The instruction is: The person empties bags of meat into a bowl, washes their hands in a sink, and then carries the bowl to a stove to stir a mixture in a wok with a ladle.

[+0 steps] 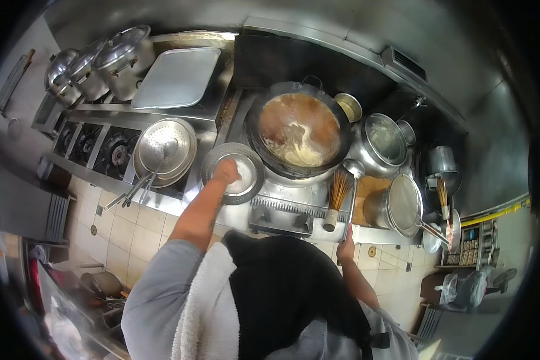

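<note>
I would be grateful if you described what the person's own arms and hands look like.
The left hand and right hand wear no gloves. Short, plain grey sleeves cover the upper arms, leaving the forearms bare; no wristwear stands out.

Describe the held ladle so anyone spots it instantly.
Find the big dark wok of brown liquid. The metal ladle is at its lower-right rim, just right of a bristle brush. Unlike that brush, it is held in the right hand.
</note>
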`<state>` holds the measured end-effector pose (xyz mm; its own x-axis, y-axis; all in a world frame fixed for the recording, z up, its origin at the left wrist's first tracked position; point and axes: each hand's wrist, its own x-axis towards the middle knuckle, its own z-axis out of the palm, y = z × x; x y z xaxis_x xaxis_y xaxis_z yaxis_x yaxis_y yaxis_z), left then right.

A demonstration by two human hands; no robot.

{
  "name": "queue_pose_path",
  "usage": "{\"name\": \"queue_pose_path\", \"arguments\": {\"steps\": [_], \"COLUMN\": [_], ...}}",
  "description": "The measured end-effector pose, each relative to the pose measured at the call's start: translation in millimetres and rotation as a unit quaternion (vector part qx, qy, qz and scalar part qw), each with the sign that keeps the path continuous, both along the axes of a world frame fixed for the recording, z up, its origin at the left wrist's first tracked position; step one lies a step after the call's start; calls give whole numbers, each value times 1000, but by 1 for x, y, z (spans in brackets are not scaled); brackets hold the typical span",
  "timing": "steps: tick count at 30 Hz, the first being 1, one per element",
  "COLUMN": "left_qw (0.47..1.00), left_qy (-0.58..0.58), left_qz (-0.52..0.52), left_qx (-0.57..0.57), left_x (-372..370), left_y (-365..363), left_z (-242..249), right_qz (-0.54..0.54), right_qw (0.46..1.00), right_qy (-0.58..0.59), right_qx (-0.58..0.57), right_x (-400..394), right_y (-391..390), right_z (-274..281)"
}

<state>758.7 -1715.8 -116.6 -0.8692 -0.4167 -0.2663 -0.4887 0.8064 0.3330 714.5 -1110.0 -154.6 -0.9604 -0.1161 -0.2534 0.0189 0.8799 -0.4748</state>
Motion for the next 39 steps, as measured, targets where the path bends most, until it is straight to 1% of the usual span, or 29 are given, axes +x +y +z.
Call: {"name": "queue_pose_path", "arguments": {"steps": [1,3,4,5,6,9,11,13,15,16,17,18,19,21,22,23,25,26,27,28,29,30,31,32,33,35,37,39], "left_qw": [1000,996,995,992,990,986,981,977,974,978,981,980,980,977,978,978,979,976,973,974,974,977,979,980,980,982,981,983], "left_qy": [-3,-72,-74,-72,-87,-125,-167,-181,-192,-174,-155,-183,-183,-201,-192,-188,-180,-190,-202,-202,-201,-201,-199,-192,-190,-184,-187,-177], "left_qz": [-5,-44,-68,-95,-97,-92,-82,-87,-89,-75,-59,-48,-55,-44,-48,-56,-63,-71,-79,-71,-69,-50,-31,-30,-28,-9,2,-49], "left_qx": [0,5,-17,-38,-44,-57,-55,-67,-79,-89,-98,-60,-58,-62,-63,-67,-72,-77,-82,-75,-76,-53,-32,-43,-47,-32,-45,-33], "left_x": [7,9,12,18,18,9,-1,-7,-12,-8,-10,-15,-16,-18,-20,-19,-25,-25,-21,-21,-20,-20,-20,-19,-20,-19,-22,-16], "left_y": [1,4,7,12,16,23,34,39,41,41,45,45,46,40,38,36,38,40,41,36,37,38,38,37,37,40,43,36], "left_z": [13,51,59,59,53,34,52,65,60,51,54,63,60,48,43,36,36,41,43,29,28,32,35,32,36,43,39,41], "right_qz": [-5,2,-24,-23,-11,-13,-23,-33,-41,-33,-24,-35,-42,-48,-53,-103,-128,-51,-64,-78,-125,-169,-179,-183,-170,-191,-151,-86], "right_qw": [1000,1000,999,999,1000,1000,1000,999,999,999,999,999,999,999,994,988,980,954,939,923,913,881,849,845,832,859,872,902], "right_qy": [-3,7,-13,-8,19,14,4,5,9,20,32,9,9,5,45,-63,-17,258,296,333,254,170,207,209,187,105,108,123], "right_qx": [0,-30,-17,-30,-17,8,3,3,4,-1,-4,8,12,-9,-81,-93,-150,-144,-160,-176,-294,-407,-451,-456,-494,-463,-452,-405], "right_x": [2,3,2,2,2,5,5,8,6,8,8,7,12,6,3,2,5,0,-13,-36,-57,-83,-128,-165,-200,-234,-278,-258], "right_y": [0,2,3,9,18,10,7,4,3,3,3,3,5,6,6,-13,-29,-47,-58,-77,-90,-102,-103,-100,-93,-98,-89,-89], "right_z": [-1,-4,-7,-18,-35,-20,-15,-11,-9,-9,-8,-7,-6,1,4,49,62,63,68,103,141,174,169,182,196,258,251,246]}}
